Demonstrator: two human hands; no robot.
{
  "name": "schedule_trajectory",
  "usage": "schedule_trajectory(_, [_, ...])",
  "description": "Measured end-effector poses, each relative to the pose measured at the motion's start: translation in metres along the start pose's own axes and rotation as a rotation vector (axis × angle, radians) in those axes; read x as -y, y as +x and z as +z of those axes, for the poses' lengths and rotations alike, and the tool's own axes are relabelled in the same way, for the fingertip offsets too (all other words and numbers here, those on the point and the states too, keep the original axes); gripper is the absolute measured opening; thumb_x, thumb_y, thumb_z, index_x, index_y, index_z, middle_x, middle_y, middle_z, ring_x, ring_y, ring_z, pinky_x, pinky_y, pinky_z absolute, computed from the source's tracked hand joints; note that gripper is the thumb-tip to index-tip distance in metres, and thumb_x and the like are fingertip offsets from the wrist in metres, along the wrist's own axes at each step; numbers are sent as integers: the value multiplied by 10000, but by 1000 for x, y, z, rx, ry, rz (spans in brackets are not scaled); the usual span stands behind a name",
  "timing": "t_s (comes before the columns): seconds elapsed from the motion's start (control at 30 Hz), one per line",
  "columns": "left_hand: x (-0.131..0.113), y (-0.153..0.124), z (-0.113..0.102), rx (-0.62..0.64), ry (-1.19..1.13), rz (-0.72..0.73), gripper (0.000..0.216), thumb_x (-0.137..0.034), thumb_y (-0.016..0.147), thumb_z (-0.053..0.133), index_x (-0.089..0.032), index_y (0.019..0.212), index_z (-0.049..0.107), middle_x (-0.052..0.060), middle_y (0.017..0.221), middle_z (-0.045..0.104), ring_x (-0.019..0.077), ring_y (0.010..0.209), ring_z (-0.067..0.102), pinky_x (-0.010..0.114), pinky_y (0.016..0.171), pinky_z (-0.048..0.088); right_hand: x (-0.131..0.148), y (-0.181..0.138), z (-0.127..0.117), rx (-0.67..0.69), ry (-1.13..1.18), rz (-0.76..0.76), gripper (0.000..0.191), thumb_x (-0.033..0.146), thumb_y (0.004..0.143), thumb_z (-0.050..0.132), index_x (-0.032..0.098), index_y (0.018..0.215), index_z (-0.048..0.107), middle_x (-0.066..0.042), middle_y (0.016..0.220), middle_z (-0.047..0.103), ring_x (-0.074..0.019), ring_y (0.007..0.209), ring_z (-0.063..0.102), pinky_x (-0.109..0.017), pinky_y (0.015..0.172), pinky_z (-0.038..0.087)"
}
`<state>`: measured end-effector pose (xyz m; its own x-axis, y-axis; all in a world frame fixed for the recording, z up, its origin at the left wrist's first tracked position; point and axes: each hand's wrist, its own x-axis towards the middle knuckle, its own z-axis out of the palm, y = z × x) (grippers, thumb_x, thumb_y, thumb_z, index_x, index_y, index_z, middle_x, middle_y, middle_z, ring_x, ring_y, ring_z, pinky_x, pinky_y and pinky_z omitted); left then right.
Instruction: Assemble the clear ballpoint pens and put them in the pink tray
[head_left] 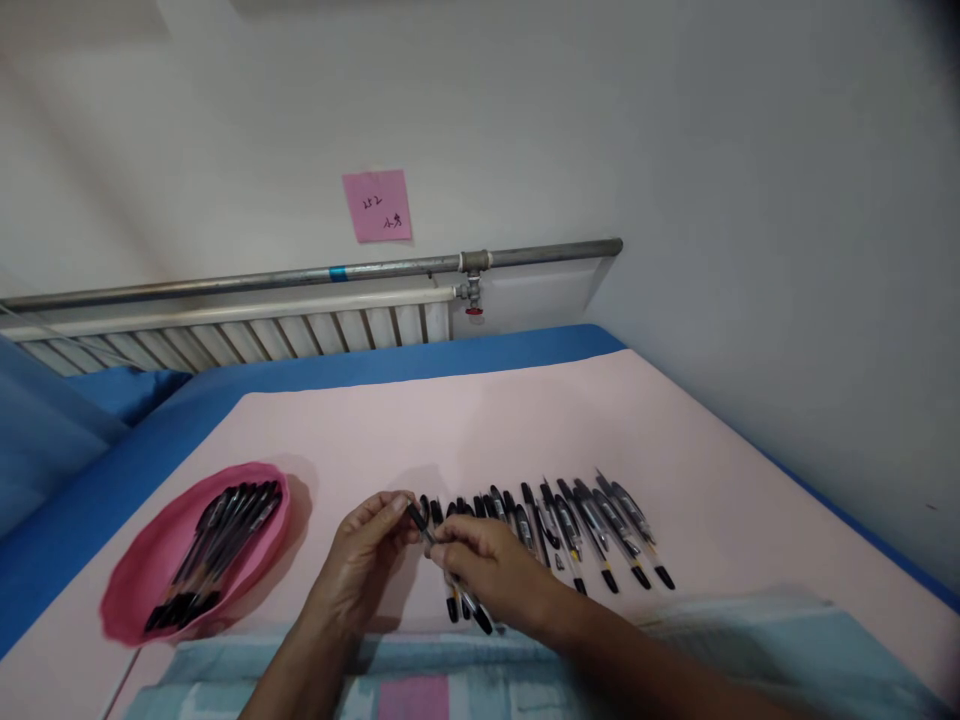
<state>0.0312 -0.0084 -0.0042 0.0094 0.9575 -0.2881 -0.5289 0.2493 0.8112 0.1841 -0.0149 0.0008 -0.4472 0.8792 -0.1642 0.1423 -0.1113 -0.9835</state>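
My left hand [367, 550] and my right hand [491, 570] meet over the pink sheet [525, 430], both pinched on one black pen [420, 522] held a little above the sheet. The left fingers grip its upper end and the right fingers close on its barrel. Just to the right lies a row of several black pens [585, 530] side by side, tips toward me. My right hand covers the leftmost pens of that row.
A pink bowl [142, 575] with several black pens in it sits at the left. Blue bedding [420, 365] borders the sheet, with a radiator and a metal pipe [315, 275] behind. A pale checked cloth [750, 640] lies along the near edge.
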Motion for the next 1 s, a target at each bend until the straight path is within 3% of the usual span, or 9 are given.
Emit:
schedule_trajectory(0.17, [-1, -2, 3, 48, 1, -8, 229, -292, 664, 683, -121, 815, 665, 62, 802, 650, 135, 703, 582, 245, 630, 452, 0, 0, -3, 8, -72, -37, 134, 232, 785, 464, 161, 686, 519, 52, 549, 430, -65, 483, 370, -182, 459, 280])
schedule_trajectory(0.27, [1, -2, 3, 31, 13, -3, 220, -329, 669, 673, -126, 752, 654, 49, 728, 638, 130, 656, 573, 245, 601, 443, 0, 0, -4, -8, -149, -87, 138, 229, 790, 468, 152, 698, 536, 54, 552, 408, -67, 503, 363, -180, 459, 268])
schedule_trajectory(0.4, [2, 0, 1, 5, 19, 17, 138, -236, 622, 716, -127, 647, 635, 10, 643, 614, 94, 600, 553, 207, 586, 424, 1, -1, -3, 16, -190, -86, 145, 215, 796, 451, 153, 684, 519, 52, 551, 405, -70, 505, 361, -181, 451, 265])
schedule_trajectory(0.6, [0, 1, 2, 31, 16, -33, 270, -334, 661, 677, -122, 827, 663, 78, 814, 656, 142, 693, 583, 254, 620, 445, 2, 0, -4, -23, -208, -94, 134, 201, 794, 453, 150, 695, 528, 55, 544, 400, -70, 507, 369, -178, 464, 274])
schedule_trajectory(0.8, [1, 0, 0, 50, 70, 11, 126, -243, 647, 695, -129, 663, 642, 23, 665, 632, 100, 618, 560, 216, 624, 427, 0, -1, -4, 8, -255, -120, 148, 197, 795, 444, 153, 671, 510, 51, 558, 410, -70, 513, 370, -180, 465, 273])
schedule_trajectory(1.0, [-2, -1, 2, 60, 36, -37, 240, -330, 693, 649, -132, 828, 661, 78, 813, 659, 162, 751, 595, 263, 658, 444, -2, -1, -5, -9, -301, -144, 145, 196, 805, 434, 155, 695, 518, 45, 576, 436, -73, 530, 389, -184, 481, 282])
